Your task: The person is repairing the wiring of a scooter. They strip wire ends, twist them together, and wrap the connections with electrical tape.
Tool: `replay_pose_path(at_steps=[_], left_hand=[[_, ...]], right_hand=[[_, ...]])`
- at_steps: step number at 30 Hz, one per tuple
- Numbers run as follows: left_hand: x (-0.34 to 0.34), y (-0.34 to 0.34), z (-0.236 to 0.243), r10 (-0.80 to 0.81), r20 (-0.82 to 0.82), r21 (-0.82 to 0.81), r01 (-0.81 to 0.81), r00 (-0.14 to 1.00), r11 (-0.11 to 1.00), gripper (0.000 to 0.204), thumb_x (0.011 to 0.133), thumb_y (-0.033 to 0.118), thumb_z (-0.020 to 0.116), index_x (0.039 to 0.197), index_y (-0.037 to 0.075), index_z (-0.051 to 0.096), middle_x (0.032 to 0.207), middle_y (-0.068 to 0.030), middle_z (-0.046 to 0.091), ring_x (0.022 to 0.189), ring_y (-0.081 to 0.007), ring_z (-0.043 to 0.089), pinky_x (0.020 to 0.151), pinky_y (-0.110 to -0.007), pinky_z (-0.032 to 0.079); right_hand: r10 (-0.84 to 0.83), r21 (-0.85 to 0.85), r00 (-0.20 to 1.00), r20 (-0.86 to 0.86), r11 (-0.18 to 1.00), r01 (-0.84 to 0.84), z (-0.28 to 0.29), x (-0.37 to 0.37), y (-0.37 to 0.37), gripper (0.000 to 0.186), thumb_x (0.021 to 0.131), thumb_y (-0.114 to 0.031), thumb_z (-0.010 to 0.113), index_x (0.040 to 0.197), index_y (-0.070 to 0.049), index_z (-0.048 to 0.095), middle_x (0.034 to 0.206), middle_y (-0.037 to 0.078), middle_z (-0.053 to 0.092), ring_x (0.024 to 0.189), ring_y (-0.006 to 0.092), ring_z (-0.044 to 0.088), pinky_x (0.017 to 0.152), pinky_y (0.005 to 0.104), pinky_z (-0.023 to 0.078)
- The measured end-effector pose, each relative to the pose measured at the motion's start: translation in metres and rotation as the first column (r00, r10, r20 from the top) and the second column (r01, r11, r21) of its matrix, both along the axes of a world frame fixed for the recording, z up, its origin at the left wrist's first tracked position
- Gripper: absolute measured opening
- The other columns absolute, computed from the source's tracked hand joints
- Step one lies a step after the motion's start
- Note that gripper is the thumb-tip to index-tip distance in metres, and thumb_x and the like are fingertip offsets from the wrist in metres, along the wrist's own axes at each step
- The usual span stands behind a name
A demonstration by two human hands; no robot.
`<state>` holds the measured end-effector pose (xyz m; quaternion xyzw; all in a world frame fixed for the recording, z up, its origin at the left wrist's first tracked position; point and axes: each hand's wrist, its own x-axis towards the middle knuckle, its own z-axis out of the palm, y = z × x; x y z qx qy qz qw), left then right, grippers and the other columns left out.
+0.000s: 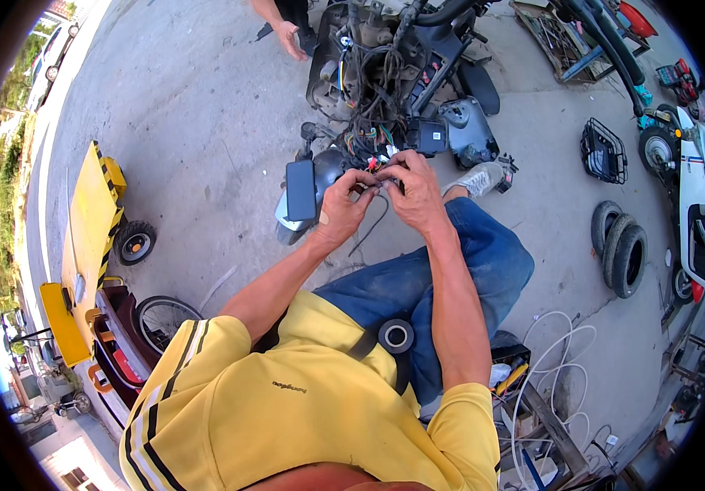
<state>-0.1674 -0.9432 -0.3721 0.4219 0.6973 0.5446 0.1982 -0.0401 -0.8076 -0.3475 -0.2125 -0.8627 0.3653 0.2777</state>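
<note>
My left hand and my right hand meet in front of a stripped-down scooter, fingertips pinched together. Between them is a thin dark wire, whose loose length curves down toward the ground. Exactly where the fingers grip it is partly hidden. Just beyond my fingers, a bundle of coloured wires with small connectors spills from the scooter's front. A dark phone-like slab rests beside my left hand, on the grey fender. Past my right hand sits a black box.
Another person's hand hangs at the top, left of the scooter. A yellow cart stands at left. Stacked tyres, a wire basket and a white scooter are at right. White tubing coils beside a toolbox.
</note>
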Motion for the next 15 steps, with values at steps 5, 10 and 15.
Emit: replay_pose_path(at_steps=[5,10,15], left_hand=[[-0.006,0.0,-0.005,-0.06,0.175,0.035,0.054,0.983,0.998,0.019,0.097,-0.005,0.071,0.114,0.0,0.065,0.104,-0.0048,0.074,0.093,-0.0103,0.069,0.081,-0.027,0.056],[-0.018,0.001,0.0,-0.119,0.48,-0.028,0.151,0.869,0.988,0.014,0.106,-0.002,0.057,0.117,-0.001,0.065,0.107,-0.0065,0.073,0.098,-0.0126,0.069,0.085,-0.029,0.056],[-0.023,0.001,0.008,-0.188,0.44,-0.096,0.254,0.878,0.962,0.013,0.107,0.0,0.055,0.116,-0.001,0.065,0.103,-0.0063,0.071,0.093,-0.0125,0.067,0.084,-0.029,0.055]], right_hand=[[0.015,-0.029,0.998,0.062,0.999,-0.013,-0.006,0.003,0.004,0.008,0.089,-0.01,0.073,0.097,-0.011,0.075,0.11,0.003,0.064,0.112,0.0291,0.061,0.095,0.0463,0.044],[-0.007,-0.056,0.998,0.069,0.998,0.011,-0.005,0.005,0.004,0.008,0.091,-0.013,0.072,0.098,-0.01,0.074,0.111,0.004,0.064,0.114,0.0295,0.061,0.095,0.0466,0.045],[-0.01,-0.07,0.997,0.083,0.997,0.016,-0.008,0.005,0.005,0.008,0.091,-0.014,0.072,0.097,-0.009,0.073,0.11,0.005,0.064,0.114,0.0296,0.061,0.095,0.0469,0.045]])
